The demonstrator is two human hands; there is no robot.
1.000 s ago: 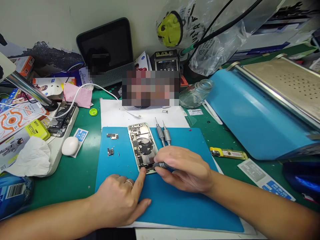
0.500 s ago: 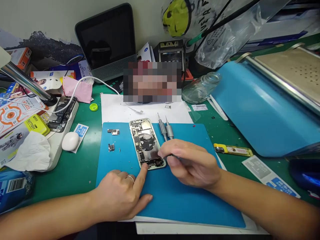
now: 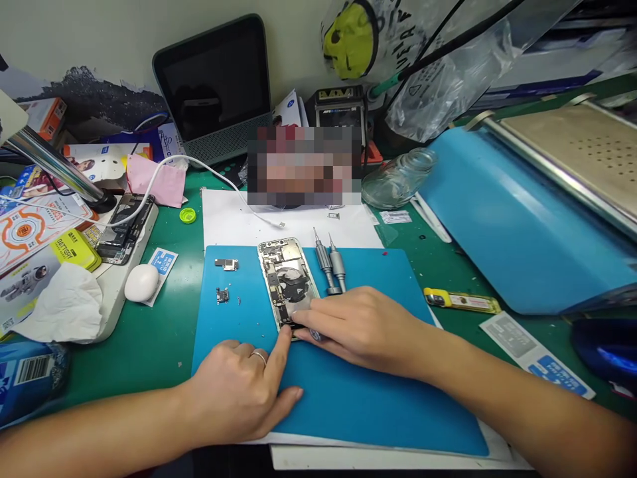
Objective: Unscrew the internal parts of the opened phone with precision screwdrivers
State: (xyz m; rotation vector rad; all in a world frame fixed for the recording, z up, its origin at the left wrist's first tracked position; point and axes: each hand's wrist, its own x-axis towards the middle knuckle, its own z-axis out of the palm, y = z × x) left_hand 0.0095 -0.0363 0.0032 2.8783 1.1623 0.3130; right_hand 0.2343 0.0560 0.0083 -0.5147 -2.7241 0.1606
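An opened phone lies face up on a blue mat, its inner parts bare. My left hand presses its index fingertip on the phone's lower left corner; the thumb is stretched out, the other fingers are curled, and nothing is held. Over the lower right of the phone, my right hand is closed on a grey screwdriver. Only its round end shows below the fingers, and its tip is hidden. Two more grey screwdrivers lie right of the phone. Small removed parts sit to its left.
White paper with a white cable lies behind the mat. A glass jar and a yellow cutter are at the right. A white earbud case and another opened phone stand left. A dark screen rises behind.
My right hand has moved left and down, from beside the phone onto its lower part, with the fingers now pointing left. My left hand stays in place on the phone.
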